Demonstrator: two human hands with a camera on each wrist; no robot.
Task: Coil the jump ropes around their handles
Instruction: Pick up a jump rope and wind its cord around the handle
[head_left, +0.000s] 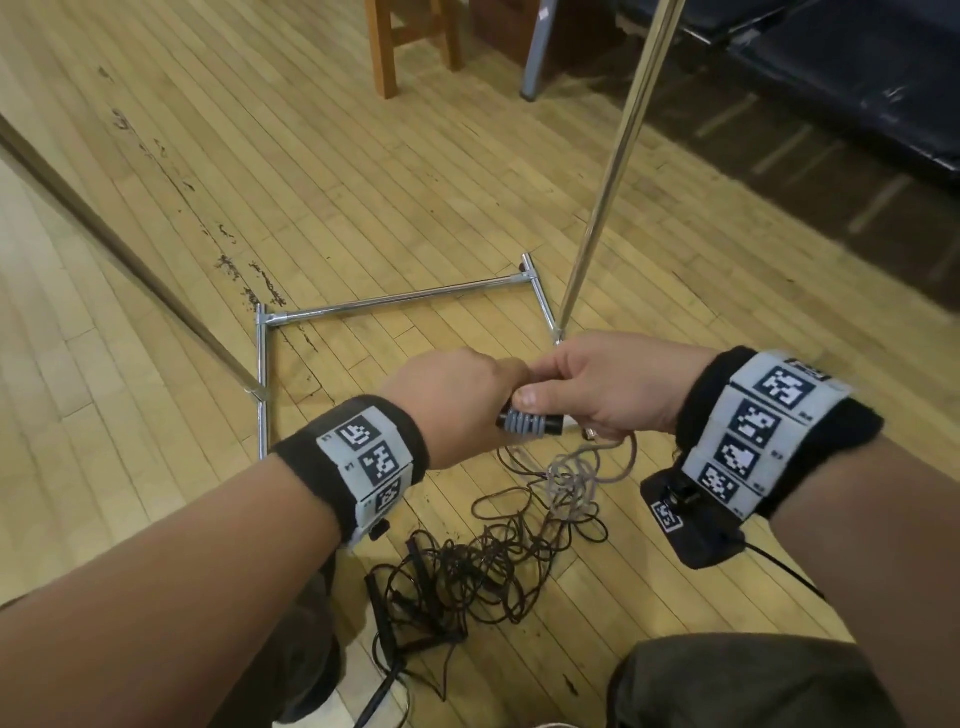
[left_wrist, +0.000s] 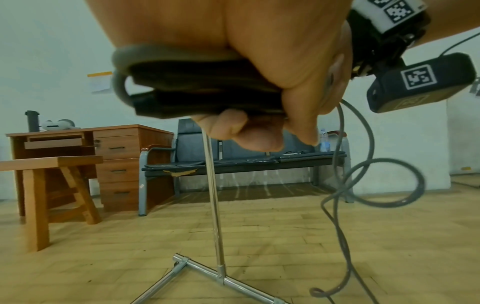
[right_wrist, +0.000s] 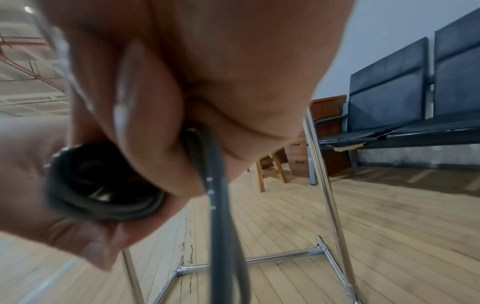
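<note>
Both hands meet above the wooden floor around a pair of black jump-rope handles (head_left: 527, 422) wound with several turns of grey rope (head_left: 525, 421). My left hand (head_left: 457, 395) grips the handles (left_wrist: 197, 90) from the left. My right hand (head_left: 592, 389) holds their right end, its thumb pressing on the coils, with the loose grey rope (right_wrist: 221, 205) running out under its palm. That loose rope (head_left: 576, 478) hangs in loops to the floor. In the right wrist view the handles' black end (right_wrist: 103, 181) shows between the fingers.
A tangle of dark jump ropes with black handles (head_left: 467, 566) lies on the floor near my knees. A chrome rack base (head_left: 400, 301) and its upright pole (head_left: 618, 156) stand just beyond my hands. A wooden stool (head_left: 410, 41) and dark bench (head_left: 841, 78) stand farther off.
</note>
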